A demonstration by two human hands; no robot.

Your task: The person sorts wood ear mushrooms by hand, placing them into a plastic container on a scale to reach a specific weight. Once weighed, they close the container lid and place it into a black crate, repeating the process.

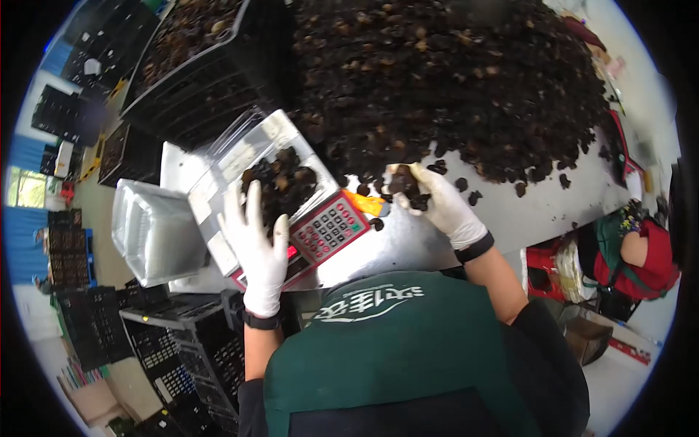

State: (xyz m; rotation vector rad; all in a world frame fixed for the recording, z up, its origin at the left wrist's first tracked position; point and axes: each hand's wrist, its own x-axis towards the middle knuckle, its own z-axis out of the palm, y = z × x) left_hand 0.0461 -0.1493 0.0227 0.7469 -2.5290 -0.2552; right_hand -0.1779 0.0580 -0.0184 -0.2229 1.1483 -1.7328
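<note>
Curled shut round a clump of dark dried pieces (405,188), the white-gloved right hand (437,200) sits at the big dark heap (437,80); the white-gloved left hand (258,244), spread flat and empty, steadies the clear plastic tray (251,138) on the red-keyed scale (331,227). Seemingly portioning by weight: topping up calls for a small, measured drop.

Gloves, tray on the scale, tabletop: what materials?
Left hand, right hand: gloved in thin white matte skin, snug, likely latex or nitrile. Tray: clear glossy plastic, dark pieces show through. Tabletop: grey, soft sheen, probably stainless steel.
</note>
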